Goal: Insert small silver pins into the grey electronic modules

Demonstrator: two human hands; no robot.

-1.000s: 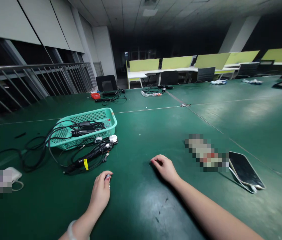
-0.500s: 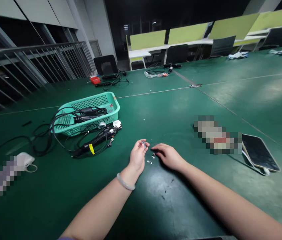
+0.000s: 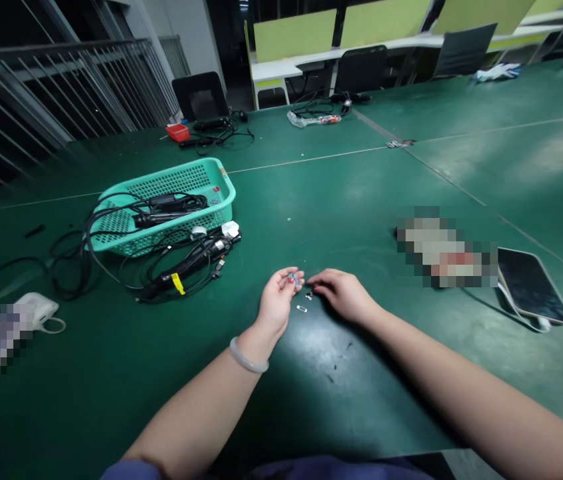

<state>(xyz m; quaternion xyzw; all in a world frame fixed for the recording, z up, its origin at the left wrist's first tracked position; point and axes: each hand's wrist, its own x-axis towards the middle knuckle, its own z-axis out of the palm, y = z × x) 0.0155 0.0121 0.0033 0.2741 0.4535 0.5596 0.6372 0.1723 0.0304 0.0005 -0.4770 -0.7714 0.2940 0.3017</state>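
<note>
My left hand [image 3: 277, 303] hovers just above the green table [image 3: 311, 387] with its fingertips pinched on a tiny reddish part [image 3: 292, 279]. A pale bangle circles that wrist. My right hand [image 3: 342, 293] rests on the table close to the right of it, fingers curled down over a spot where two small metal bits [image 3: 302, 308] lie. What the right fingers press on is too small to name. The two hands' fingertips almost meet.
A teal mesh basket [image 3: 214, 181] with black cables stands at the left, and a bundled cable with a yellow tag [image 3: 177, 283] lies beside it. A white face mask [image 3: 36, 310] lies far left. A dark tablet [image 3: 531, 287] lies at the right. Railing, chairs and desks are beyond.
My left hand moved from the near left toward the right hand and now pinches the small part beside it. The view tilted down. My right hand barely shifted.
</note>
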